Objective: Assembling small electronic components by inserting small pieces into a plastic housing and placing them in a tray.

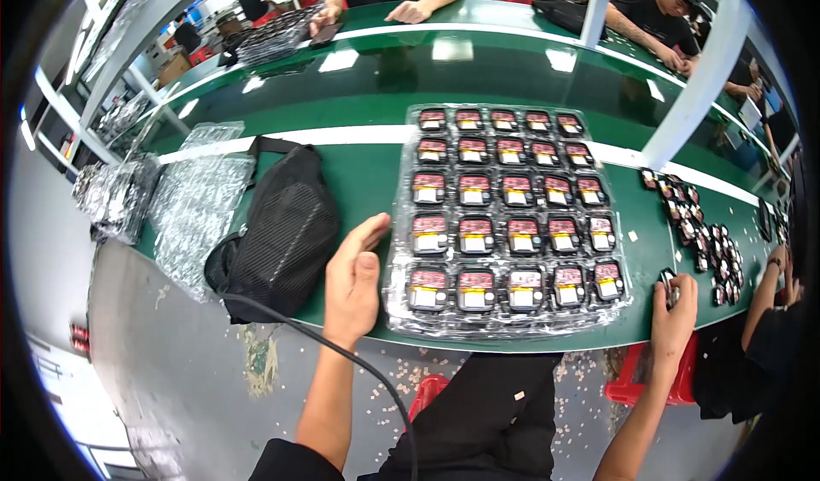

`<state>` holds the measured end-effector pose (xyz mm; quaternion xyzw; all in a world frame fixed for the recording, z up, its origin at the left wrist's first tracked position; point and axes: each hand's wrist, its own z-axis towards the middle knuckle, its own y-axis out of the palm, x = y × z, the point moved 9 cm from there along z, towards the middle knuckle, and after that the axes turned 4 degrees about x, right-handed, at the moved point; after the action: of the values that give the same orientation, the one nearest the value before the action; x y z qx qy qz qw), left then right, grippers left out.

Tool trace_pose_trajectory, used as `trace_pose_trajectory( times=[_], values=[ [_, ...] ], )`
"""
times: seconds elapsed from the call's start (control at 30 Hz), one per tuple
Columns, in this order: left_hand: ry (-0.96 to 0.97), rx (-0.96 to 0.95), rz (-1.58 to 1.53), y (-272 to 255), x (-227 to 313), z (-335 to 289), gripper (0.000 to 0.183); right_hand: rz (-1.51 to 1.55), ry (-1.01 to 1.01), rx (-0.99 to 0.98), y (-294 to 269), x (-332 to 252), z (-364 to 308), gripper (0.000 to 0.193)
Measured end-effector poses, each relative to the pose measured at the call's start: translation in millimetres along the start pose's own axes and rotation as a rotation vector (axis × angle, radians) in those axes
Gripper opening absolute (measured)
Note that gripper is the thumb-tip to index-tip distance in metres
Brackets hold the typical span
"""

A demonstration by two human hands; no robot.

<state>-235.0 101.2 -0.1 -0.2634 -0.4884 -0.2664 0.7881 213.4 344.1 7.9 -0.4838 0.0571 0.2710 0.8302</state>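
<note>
In front of me lies a stack of clear plastic trays (504, 327), its top one filled with rows of small black box-shaped devices (515, 189) with red, yellow and white faces. My left hand (354, 286) is held upright at the tray's left edge, fingers stretched out and holding nothing; I cannot tell whether it touches the plastic. To the right of the tray, my right hand (675, 310) is closed round a small black device (667, 276) near the table's front edge. The fingers hide most of that device.
A black sling bag (286, 225) lies left of my left hand, beside clear plastic sheets (198, 199). Loose devices (713, 250) are heaped at the right. A black cable (376, 374) crosses near my left forearm. White posts (696, 75) rise from the bench; co-workers sit across and to the right.
</note>
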Motion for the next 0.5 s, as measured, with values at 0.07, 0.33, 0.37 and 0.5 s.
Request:
trace_pose_trajectory(
  times=[0.07,0.33,0.37,0.5],
  values=[
    [-0.002,-0.010,0.049,-5,4,-9,0.074,0.034,0.098,0.014,3,0,-6,0.023],
    [-0.375,-0.262,0.176,-99,34,-100,0.028,0.046,0.084,0.033,6,26,-10,0.024],
    [-0.405,-0.235,0.144,-122,40,-107,0.028,0.060,0.091,0.045,3,29,-10,0.024],
    [-0.173,0.322,0.461,-248,51,-87,0.032,0.054,0.094,0.001,20,35,-10,0.027]
  ],
)
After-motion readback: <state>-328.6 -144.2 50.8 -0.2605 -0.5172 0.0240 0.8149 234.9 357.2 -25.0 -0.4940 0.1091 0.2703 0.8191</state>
